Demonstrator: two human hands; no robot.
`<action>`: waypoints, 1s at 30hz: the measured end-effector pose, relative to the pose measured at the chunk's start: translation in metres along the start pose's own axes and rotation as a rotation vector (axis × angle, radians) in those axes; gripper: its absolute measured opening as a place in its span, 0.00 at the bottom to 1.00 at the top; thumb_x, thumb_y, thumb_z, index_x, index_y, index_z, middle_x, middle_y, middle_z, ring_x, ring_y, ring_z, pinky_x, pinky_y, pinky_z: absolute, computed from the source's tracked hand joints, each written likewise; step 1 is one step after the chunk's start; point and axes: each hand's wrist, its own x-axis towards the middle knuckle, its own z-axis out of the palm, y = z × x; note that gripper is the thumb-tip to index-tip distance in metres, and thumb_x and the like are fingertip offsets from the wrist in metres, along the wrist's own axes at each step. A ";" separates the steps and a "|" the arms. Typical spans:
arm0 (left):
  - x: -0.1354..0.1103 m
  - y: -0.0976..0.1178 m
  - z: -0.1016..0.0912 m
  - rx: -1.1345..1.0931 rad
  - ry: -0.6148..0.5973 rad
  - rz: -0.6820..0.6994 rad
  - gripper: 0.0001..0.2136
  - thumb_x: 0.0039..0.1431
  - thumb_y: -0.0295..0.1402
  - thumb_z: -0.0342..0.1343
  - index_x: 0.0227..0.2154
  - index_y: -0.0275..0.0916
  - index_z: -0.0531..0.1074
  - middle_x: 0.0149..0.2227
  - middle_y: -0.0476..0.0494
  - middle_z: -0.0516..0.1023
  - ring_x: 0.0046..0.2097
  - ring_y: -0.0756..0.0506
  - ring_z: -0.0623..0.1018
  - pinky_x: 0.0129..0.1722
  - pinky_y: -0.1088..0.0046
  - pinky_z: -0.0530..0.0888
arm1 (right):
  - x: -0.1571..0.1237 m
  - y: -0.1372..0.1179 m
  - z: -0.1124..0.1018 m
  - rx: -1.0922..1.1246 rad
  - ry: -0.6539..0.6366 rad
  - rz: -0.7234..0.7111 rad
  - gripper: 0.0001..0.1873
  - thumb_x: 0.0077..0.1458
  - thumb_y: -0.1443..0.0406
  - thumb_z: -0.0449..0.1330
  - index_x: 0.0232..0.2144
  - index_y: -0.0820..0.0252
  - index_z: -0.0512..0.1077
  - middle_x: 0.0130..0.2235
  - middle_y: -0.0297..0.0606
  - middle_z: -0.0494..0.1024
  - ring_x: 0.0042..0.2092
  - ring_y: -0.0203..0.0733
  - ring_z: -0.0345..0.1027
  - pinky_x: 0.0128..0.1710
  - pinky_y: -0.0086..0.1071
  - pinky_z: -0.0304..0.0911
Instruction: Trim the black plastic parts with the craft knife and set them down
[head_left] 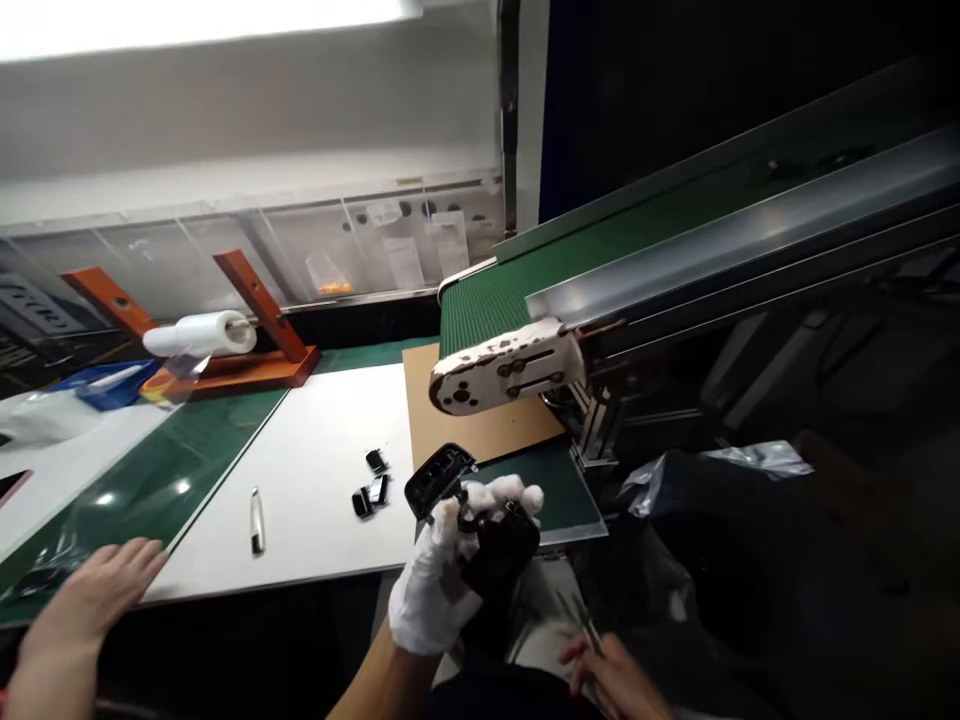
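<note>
Three hands observed — our gloved left hand [435, 570] closed around a black plastic housing [499, 548], our bare right hand [611, 675] pinching steel tweezers [583, 622]. Another bare hand [94, 600] lies well left.

White wall [225, 110] above acrylic panels [187, 265]

Nothing legible from where I stand. White sheets [405, 262] behind the clear plastic panel [300, 255] show only as blurred lines of print; the small yellow label [409, 181] on the panel's top rail is too small to read.
</note>
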 end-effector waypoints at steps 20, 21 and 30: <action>0.006 -0.004 -0.009 1.319 -0.086 0.519 0.15 0.44 0.15 0.51 0.35 0.35 0.70 0.54 0.29 0.74 0.58 0.30 0.69 0.51 0.46 0.72 | -0.071 -0.138 0.015 0.278 0.446 -0.569 0.17 0.51 0.53 0.63 0.37 0.57 0.79 0.16 0.31 0.69 0.14 0.29 0.49 0.11 0.25 0.45; 0.007 -0.004 -0.008 1.376 -0.106 0.512 0.15 0.44 0.15 0.52 0.35 0.35 0.70 0.54 0.29 0.73 0.58 0.30 0.70 0.50 0.47 0.73 | -0.068 -0.141 0.017 0.271 0.419 -0.578 0.17 0.50 0.52 0.63 0.36 0.57 0.79 0.17 0.31 0.69 0.15 0.30 0.50 0.11 0.25 0.45; 0.012 -0.012 0.002 1.536 -0.279 0.409 0.15 0.47 0.18 0.58 0.38 0.36 0.74 0.53 0.33 0.74 0.55 0.31 0.73 0.51 0.51 0.73 | -0.064 -0.137 0.017 0.250 0.347 -0.630 0.18 0.45 0.52 0.67 0.34 0.59 0.78 0.18 0.29 0.64 0.17 0.30 0.49 0.14 0.25 0.47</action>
